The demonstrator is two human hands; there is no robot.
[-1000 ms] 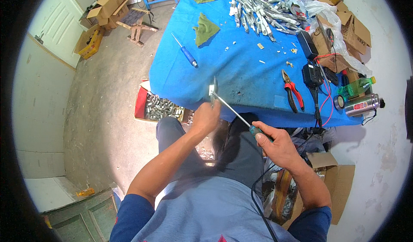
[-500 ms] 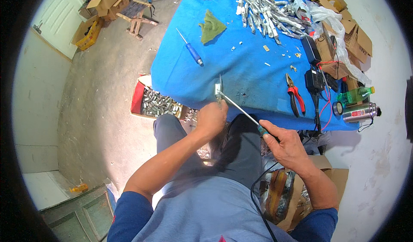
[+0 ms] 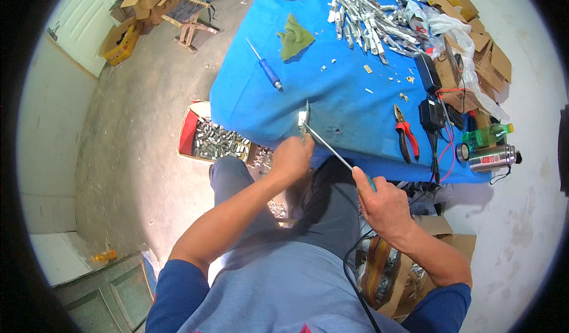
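Note:
My left hand (image 3: 293, 158) is closed on one end of a narrow silver-and-white metal piece (image 3: 303, 117) at the near edge of the blue-covered table (image 3: 349, 90). The piece's pointed far end rests toward the cloth. In my right hand (image 3: 384, 205), a long-shafted screwdriver (image 3: 332, 145) is gripped by its dark green handle, mostly covered by my fingers. Its tip meets the piece just above my left fingers; whether it sits inside a seam cannot be made out. A second screwdriver (image 3: 270, 73), blue-handled, lies farther off to the left.
Red-handled pliers (image 3: 405, 134) lie at the right, near black power adapters (image 3: 431, 114), a green bottle (image 3: 489, 134) and a steel flask (image 3: 492, 158). Similar silver pieces (image 3: 367, 25) pile up at the back beside green cloths (image 3: 294, 38). A box of small metal parts (image 3: 216, 140) stands below, left.
My right hand has shifted slightly left, and its grip on the screwdriver has turned, with the thumb now along the handle. The left hand keeps holding the metal piece.

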